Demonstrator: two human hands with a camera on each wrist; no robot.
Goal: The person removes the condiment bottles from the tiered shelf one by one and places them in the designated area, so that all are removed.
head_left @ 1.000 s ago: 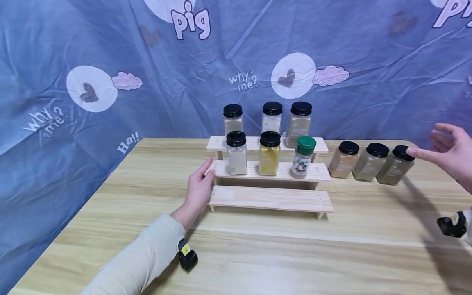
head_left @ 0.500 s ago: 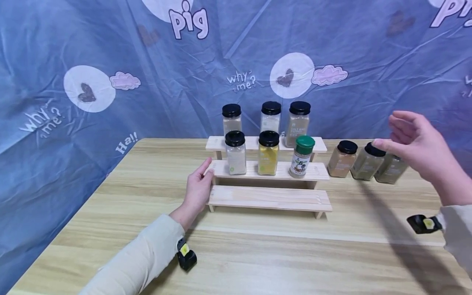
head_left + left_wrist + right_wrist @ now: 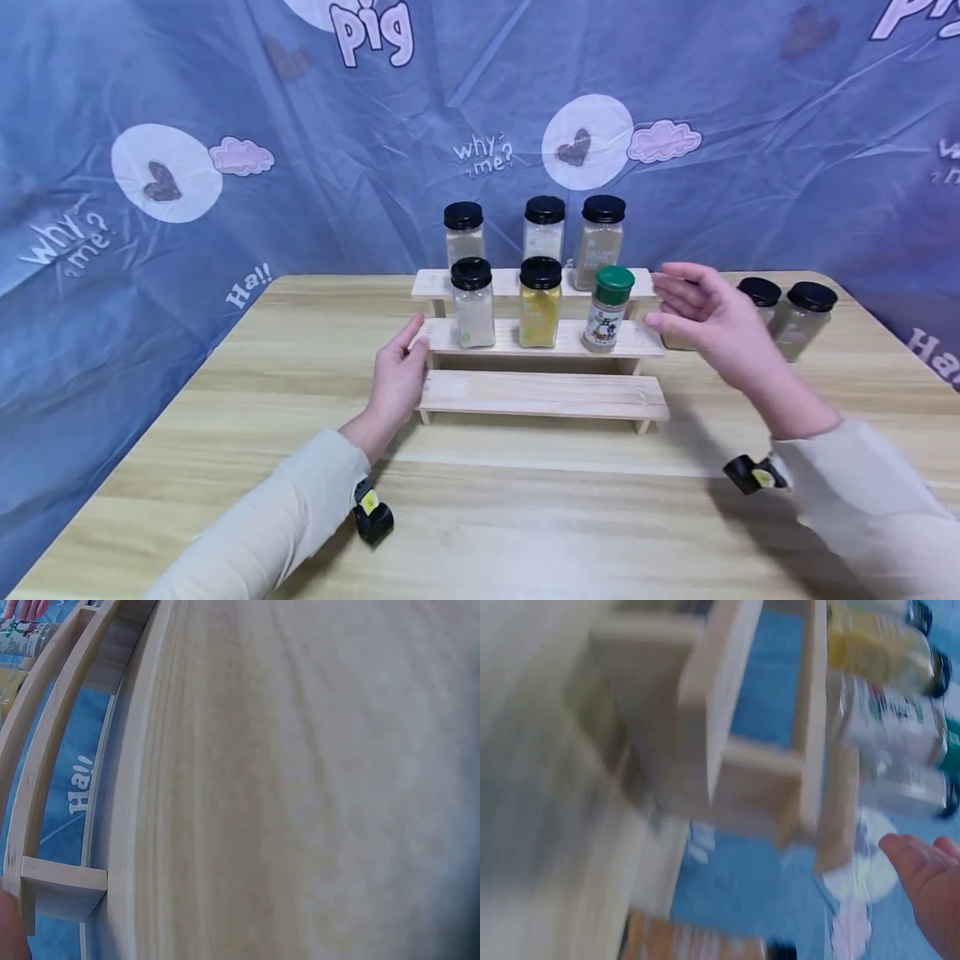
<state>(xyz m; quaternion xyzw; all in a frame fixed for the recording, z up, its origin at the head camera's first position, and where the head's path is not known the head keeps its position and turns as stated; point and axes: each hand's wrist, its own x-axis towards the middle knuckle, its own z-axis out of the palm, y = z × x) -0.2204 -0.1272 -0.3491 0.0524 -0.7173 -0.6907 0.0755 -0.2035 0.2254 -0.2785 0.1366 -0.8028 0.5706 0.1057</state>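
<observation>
A three-tier wooden rack [image 3: 540,393] stands on the table. My left hand [image 3: 397,375] holds its left end, with the thumb and index finger at the end of the middle tier; the other fingers are hidden. My right hand [image 3: 716,329] hovers just past the rack's right end, its fingers loosely bent and holding nothing. Nearest to it on the middle tier stands a green-capped spice shaker [image 3: 606,310]. Beside that are a yellow spice jar [image 3: 540,304] and a white spice jar [image 3: 474,304]. An orange-brown spice jar [image 3: 694,941] is mostly hidden behind the right hand in the head view.
On the top tier stand several black-capped items: a left jar [image 3: 465,233], a middle jar [image 3: 543,229] and a salt-and-pepper jar [image 3: 600,242]. Two greenish jars, one [image 3: 763,296] partly covered and one [image 3: 802,325] farther right, stand on the table [image 3: 525,517]. A blue printed cloth [image 3: 337,167] hangs behind.
My right hand has moved left, from the rightmost jar past the others to the rack's right end. My left hand keeps its place at the rack. The head view has shifted slightly.
</observation>
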